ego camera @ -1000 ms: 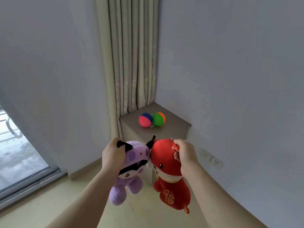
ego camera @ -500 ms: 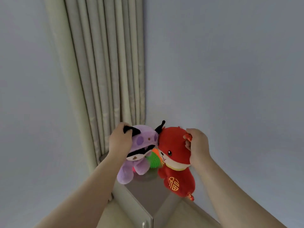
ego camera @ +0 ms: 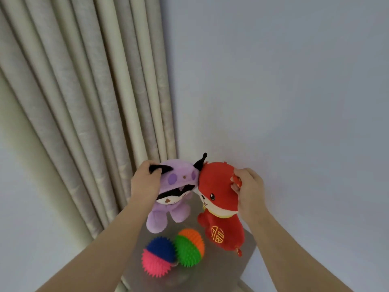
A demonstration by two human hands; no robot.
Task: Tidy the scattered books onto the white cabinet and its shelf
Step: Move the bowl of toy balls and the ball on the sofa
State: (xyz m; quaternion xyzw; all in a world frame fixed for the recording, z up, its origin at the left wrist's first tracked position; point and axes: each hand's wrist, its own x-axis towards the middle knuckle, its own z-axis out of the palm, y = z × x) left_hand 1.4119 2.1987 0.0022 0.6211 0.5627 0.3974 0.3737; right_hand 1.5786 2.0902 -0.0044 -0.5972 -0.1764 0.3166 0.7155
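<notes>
Your left hand (ego camera: pixel 145 184) is curled round the head of a purple plush toy (ego camera: pixel 174 186), and your right hand (ego camera: pixel 250 186) grips the head of a red plush toy (ego camera: pixel 219 199), so the two toys hang head to head between your hands. The cabinet (ego camera: pixel 221 270) lies just below both hands, though you cannot tell whether the red toy's base touches its top. Below your hands and nearer you, a blue-and-pink spiky ball (ego camera: pixel 157 257) and a green-and-orange spiky ball (ego camera: pixel 189 247) sit touching on that top, and a pleated curtain (ego camera: pixel 84 102) hangs beyond your left hand.
</notes>
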